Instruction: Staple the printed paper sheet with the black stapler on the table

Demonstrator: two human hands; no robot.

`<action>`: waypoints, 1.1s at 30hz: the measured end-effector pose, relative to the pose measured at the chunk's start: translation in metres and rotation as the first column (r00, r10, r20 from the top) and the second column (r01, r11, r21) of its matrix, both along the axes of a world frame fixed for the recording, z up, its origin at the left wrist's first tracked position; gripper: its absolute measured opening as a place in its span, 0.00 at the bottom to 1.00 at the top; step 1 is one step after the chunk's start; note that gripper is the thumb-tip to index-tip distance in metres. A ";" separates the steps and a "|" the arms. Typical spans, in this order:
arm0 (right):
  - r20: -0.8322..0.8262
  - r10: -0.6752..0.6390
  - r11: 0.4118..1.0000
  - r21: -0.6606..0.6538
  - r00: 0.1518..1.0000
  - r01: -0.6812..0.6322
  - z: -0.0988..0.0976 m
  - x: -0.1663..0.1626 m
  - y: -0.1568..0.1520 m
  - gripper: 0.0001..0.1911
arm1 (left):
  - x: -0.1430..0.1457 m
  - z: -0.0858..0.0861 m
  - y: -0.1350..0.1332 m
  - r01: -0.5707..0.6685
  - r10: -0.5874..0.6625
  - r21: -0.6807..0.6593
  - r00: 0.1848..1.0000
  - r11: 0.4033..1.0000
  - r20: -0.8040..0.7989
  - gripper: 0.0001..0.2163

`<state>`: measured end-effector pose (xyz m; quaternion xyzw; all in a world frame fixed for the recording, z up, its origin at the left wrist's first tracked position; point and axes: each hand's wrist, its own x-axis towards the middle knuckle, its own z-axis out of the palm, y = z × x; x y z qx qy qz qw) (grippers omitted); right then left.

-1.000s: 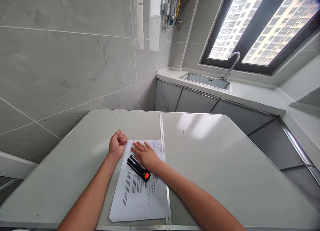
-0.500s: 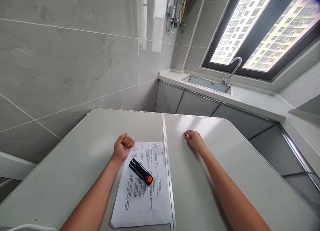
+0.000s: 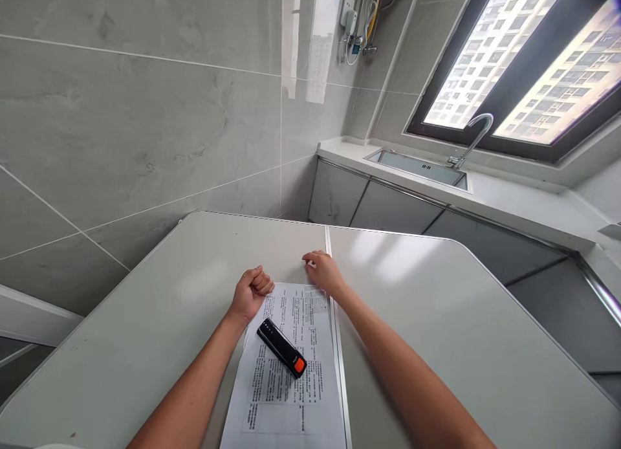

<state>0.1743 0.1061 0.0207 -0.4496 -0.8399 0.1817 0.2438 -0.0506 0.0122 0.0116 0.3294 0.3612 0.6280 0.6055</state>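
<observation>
A printed sheet of paper lies on the grey folding table, beside the table's middle seam. A black stapler with an orange end rests diagonally on the sheet. My left hand is curled into a fist with nothing in it, resting at the sheet's top left corner. At the sheet's top edge, by the seam, my right hand has its fingers pinched together. What they hold, if anything, is too small to see.
A tiled wall stands close behind the table. At the back right a counter carries a steel sink and a curved tap under a window. Grey cabinet doors run below the counter.
My right hand left the paper, reached right to a tiny speck on the table's right half, and has come back to the sheet's top edge, pinched. The speck no longer shows. The left fist stayed.
</observation>
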 end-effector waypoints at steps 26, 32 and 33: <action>0.005 0.155 0.978 -0.143 0.988 -0.153 0.010 0.003 -0.186 0.08 | 0.018 -0.003 -0.003 0.038 -0.012 0.069 0.938 0.997 -0.345 0.30; -0.014 0.131 0.984 -0.119 0.991 -0.131 0.007 0.009 -0.154 0.06 | 0.019 -0.006 -0.005 -0.052 0.084 0.085 0.892 0.995 -0.443 0.27; -0.015 0.129 0.983 -0.126 0.992 -0.129 0.007 0.010 -0.151 0.07 | 0.020 -0.006 -0.005 -0.062 0.098 0.092 0.879 0.994 -0.466 0.27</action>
